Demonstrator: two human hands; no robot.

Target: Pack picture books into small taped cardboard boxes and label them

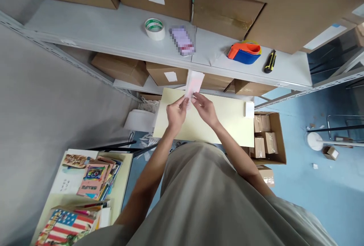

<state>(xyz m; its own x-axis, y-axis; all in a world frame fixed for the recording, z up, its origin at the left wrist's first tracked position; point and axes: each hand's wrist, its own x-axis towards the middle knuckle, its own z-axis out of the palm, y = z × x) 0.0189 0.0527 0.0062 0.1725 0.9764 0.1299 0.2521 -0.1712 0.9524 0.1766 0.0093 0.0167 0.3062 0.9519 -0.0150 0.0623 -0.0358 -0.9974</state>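
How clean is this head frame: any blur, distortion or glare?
Head view: one pixelated patch on the shelf beside the tape roll; wide-angle bending of the shelf edges; soft, even light without glare; both hands and their paper slip are sharp.

Grey-beige loose shirt (204,200), bare forearms, no sleeves.

On the shelf (113,33), tape roll (154,29) lies left of tape dispenser (244,52) and knife (270,61).
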